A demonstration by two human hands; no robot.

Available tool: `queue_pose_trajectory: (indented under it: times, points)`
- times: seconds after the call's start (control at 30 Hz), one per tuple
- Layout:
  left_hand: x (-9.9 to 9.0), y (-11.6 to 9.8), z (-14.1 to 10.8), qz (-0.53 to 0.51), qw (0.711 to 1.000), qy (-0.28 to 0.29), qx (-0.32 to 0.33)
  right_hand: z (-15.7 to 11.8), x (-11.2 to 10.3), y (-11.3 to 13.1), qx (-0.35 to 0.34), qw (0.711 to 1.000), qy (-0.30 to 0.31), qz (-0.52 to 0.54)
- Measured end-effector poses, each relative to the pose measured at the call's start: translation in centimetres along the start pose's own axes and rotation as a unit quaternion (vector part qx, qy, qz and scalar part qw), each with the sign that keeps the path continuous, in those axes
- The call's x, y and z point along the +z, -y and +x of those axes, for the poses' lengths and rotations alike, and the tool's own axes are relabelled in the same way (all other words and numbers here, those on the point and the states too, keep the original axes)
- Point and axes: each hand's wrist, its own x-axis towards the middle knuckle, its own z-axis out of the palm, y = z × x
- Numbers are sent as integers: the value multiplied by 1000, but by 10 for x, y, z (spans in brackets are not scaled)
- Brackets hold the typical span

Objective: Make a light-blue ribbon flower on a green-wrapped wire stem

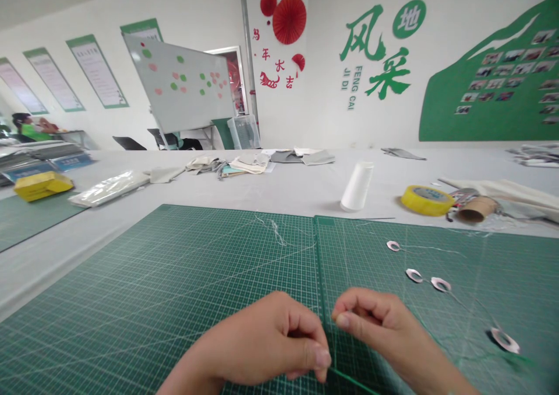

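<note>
Left hand, right hand pinching thread over cutting mat.

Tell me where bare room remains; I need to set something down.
The green cutting mat is free left of the left hand, and the grey tabletop is free between the mat's top edge and the fabric scraps, left of the white thread cone. It is crowded right, around the yellow tape roll and cardboard tube.
</note>
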Motion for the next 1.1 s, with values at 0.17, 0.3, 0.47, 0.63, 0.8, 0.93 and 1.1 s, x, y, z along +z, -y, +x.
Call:
queue_pose_trajectory:
  times: [0.17,0.3,0.47,0.63,0.8,0.93,1.1]
  points:
    - [1,1,-1,109,994,-20,1,-4,-7,11,3,999,33,-37]
    - [4,4,-1,172,983,-64,10,-6,-9,17,-30,992,22,-121]
    - [7,8,2,254,958,-131,6,-10,-10,20,-118,961,-11,-251]
    - [7,13,7,350,915,-200,-6,-16,-4,15,-242,921,-35,-304]
    - [5,16,13,343,906,-248,-15,-19,5,14,-286,904,-60,-312]
    - [4,14,15,303,910,-282,-3,-22,10,12,-277,910,-44,-306]
    - [5,14,16,225,926,-302,-6,-21,13,7,-272,916,-35,-294]
